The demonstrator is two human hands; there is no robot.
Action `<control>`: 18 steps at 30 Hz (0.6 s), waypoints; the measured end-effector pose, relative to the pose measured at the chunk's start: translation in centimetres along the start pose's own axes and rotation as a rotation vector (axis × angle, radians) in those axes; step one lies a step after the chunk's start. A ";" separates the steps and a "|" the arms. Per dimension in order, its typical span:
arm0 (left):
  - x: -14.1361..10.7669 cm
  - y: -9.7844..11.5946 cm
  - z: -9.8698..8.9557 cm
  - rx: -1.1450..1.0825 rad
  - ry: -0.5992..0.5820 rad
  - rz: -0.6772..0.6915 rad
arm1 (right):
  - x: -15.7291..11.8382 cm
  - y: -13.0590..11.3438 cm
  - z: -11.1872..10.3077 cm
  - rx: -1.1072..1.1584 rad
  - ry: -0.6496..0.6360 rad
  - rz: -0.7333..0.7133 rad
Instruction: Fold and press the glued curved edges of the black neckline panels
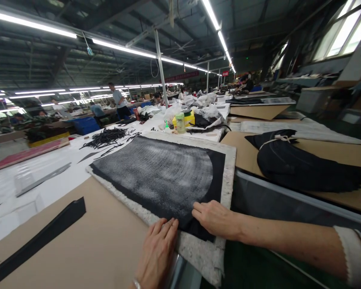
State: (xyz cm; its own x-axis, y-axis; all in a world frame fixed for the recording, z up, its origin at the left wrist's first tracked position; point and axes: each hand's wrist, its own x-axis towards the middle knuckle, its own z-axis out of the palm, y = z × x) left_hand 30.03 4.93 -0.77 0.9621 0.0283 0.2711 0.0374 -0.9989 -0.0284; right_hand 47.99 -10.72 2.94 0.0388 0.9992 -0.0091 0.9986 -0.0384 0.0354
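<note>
A black fabric sheet (pixel 156 172) with a greyish, chalky pattern of fine curved lines lies on a worn, pale padded board (pixel 229 168). My left hand (pixel 161 251) rests at the sheet's near edge, its fingers stretched out flat and its fingertips touching the fabric. Close to the sheet's near right corner, my right hand (pixel 213 218) has its fingers curled and pressed together on the black fabric. What lies under those fingertips is partly hidden.
Left of the board, a long black strip (pixel 42 237) lies on brown card (pixel 108 224). Thin black strips (pixel 106 137) are heaped behind. A tied black bundle (pixel 307 164) sits at right. Beyond are a yellow box (pixel 190 119), a jar (pixel 180 123) and people (pixel 119 102).
</note>
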 end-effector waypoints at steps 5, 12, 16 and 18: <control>0.6 0.6 0.2 0.036 0.061 0.019 | -1.2 3.1 -0.1 0.587 0.277 0.209; 1.3 -0.5 2.5 0.124 0.239 0.075 | -3.8 15.3 -1.4 1.184 0.683 0.667; 2.1 -1.1 4.3 0.151 0.235 0.154 | -7.0 23.2 -3.6 1.305 0.937 0.839; 2.5 -0.6 5.0 0.165 0.231 0.075 | -8.6 26.3 -4.9 1.329 1.031 0.896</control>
State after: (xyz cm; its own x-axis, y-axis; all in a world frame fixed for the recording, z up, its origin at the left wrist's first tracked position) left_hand 33.74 5.82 -4.87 0.8777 -0.0738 0.4735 0.0298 -0.9777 -0.2077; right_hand 73.72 -20.23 8.82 0.9536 0.2819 0.1059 0.0973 0.0443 -0.9943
